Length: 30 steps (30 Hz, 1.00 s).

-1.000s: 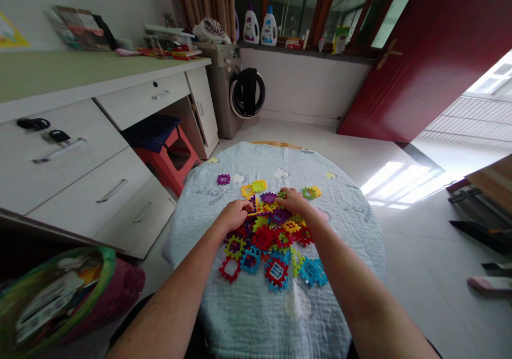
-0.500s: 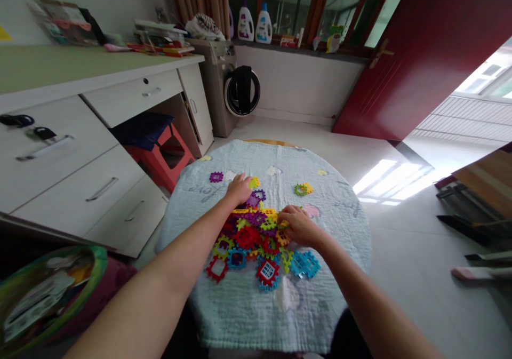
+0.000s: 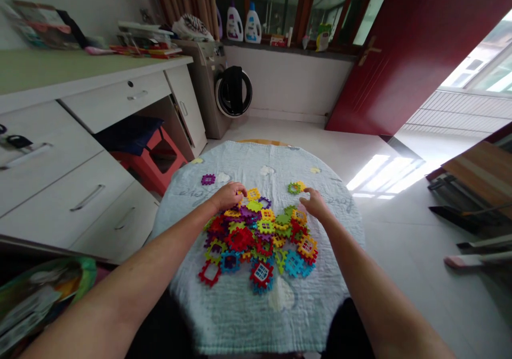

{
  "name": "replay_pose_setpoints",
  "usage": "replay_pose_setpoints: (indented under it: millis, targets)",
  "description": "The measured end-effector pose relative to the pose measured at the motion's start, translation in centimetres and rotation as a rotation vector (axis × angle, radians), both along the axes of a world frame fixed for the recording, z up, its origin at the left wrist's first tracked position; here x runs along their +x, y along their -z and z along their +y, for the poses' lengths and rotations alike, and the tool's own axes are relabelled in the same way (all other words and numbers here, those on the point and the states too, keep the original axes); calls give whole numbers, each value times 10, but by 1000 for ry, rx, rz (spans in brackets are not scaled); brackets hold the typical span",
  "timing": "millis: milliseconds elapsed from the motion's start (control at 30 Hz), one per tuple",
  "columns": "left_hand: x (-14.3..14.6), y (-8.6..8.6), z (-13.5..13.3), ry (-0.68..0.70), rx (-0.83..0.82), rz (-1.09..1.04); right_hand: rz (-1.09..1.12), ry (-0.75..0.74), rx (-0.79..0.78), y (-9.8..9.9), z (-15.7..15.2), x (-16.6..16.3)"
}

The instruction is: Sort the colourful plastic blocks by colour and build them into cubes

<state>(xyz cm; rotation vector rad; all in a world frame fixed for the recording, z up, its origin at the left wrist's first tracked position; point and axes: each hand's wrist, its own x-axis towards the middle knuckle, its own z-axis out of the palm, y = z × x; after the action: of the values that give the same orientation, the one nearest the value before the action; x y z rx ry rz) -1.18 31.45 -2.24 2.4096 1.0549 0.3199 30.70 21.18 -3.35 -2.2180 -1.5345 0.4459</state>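
A heap of colourful plastic interlocking tiles (image 3: 260,239) lies on a round table under a pale blue cloth (image 3: 240,311). My left hand (image 3: 228,195) rests at the heap's far left edge, fingers curled down beside a yellow tile (image 3: 253,193); whether it grips one I cannot make out. My right hand (image 3: 314,203) reaches toward a green and yellow pair of tiles (image 3: 295,187) lying apart at the far right, fingertips just short of them. A lone purple tile (image 3: 208,179) sits at the far left.
A white desk with drawers (image 3: 80,151) runs along the left, a red stool (image 3: 154,159) under it. A washing machine (image 3: 224,89) stands at the back, a dark red door (image 3: 404,49) at the right. A green-rimmed bag (image 3: 44,295) sits at my lower left.
My right hand has left the middle of the heap and reached out to the far right pair. My left hand drew back a little toward the heap. The heap looks pushed closer together.
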Motion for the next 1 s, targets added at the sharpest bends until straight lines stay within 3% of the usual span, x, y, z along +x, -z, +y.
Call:
replay_pose_setpoints:
  millis: [100,200,300,400,567,700,833,1000]
  targets:
    - [-19,3,15,-146,64,-128,-46,111,-88,13,32,6]
    - [-41,12,33,-389,130,-45,-84,132,-113,20,53,1]
    - [-59,24,50,-598,165,65,-107,66,-135,21,60,-12]
    - [-67,33,61,-713,133,172,-67,-99,-144,16,56,-27]
    - [-48,39,55,-614,53,207,120,-458,-63,-10,27,-57]
    - [-20,38,30,-400,32,177,236,-547,-59,-37,-3,-77]
    - [-1,30,9,-239,3,182,326,-477,-6,-52,-31,-70]
    - [12,18,4,-263,33,226,299,-162,59,-37,-60,-27]
